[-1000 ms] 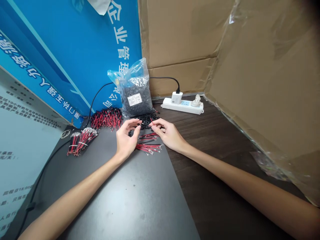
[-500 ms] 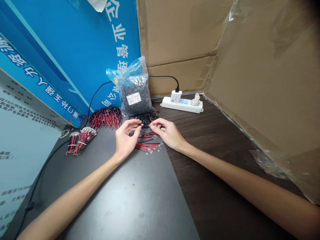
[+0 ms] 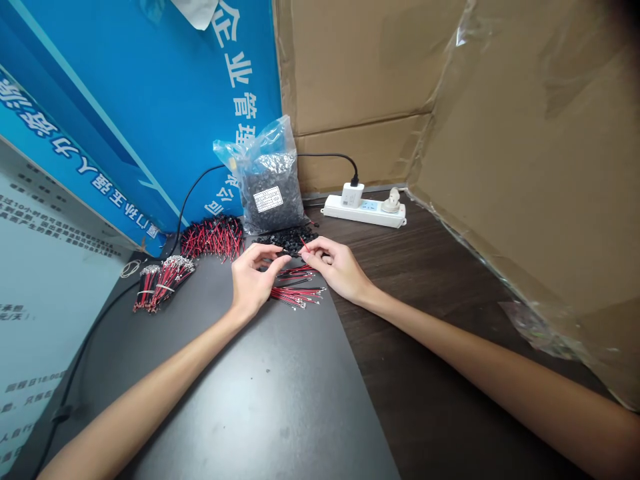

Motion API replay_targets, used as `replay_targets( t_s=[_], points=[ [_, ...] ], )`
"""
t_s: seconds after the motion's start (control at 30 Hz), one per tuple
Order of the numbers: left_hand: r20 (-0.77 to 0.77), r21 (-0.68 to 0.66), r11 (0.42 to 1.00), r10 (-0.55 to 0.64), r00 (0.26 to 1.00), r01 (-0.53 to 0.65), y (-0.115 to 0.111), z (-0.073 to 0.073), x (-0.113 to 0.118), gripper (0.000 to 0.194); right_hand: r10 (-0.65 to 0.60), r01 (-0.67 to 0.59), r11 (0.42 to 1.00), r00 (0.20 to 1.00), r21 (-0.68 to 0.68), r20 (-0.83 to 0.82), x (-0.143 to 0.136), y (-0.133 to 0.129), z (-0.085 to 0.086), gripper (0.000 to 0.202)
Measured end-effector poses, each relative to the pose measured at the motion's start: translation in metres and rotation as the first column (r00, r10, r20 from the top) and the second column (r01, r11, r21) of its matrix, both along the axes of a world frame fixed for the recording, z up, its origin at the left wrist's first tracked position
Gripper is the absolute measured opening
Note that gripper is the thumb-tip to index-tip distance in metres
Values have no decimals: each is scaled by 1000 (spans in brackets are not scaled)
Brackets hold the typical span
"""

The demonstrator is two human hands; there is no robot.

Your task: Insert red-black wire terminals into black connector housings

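Observation:
My right hand [image 3: 333,265] pinches a red wire [image 3: 305,246] between thumb and fingertips. Just to its left, my left hand [image 3: 257,272] has thumb and fingers drawn together around something small and dark, too small to name. The two sets of fingertips nearly meet over the front of a pile of small black parts [image 3: 287,239]. Between and below the hands lie loose red and black wires [image 3: 297,295] with metal ends, on a dark grey board [image 3: 240,400].
A clear bag of black parts [image 3: 273,200] stands behind the pile. Left of it lie a heap of red-black wires [image 3: 214,237] and tied wire bundles [image 3: 167,281]. A white power strip [image 3: 365,211] sits right, before cardboard [image 3: 360,67]. A black cable runs left.
The thumb and fingers of my left hand have shifted slightly right, closer to the right fingertips. My right hand stays almost in place with the red wire.

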State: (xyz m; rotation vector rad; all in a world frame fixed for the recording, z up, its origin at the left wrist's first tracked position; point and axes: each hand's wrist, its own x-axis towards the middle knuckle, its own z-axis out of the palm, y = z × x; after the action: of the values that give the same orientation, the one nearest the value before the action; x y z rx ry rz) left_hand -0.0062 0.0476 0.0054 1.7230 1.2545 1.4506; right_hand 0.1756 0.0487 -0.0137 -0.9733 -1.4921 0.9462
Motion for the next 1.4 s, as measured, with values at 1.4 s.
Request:
replay_targets(
  t_s=[1.4],
  points=[
    [134, -99, 989, -94, 987, 107, 3, -4, 0, 22, 38, -41, 999, 997, 30, 73, 2, -2, 3, 25]
  ],
)
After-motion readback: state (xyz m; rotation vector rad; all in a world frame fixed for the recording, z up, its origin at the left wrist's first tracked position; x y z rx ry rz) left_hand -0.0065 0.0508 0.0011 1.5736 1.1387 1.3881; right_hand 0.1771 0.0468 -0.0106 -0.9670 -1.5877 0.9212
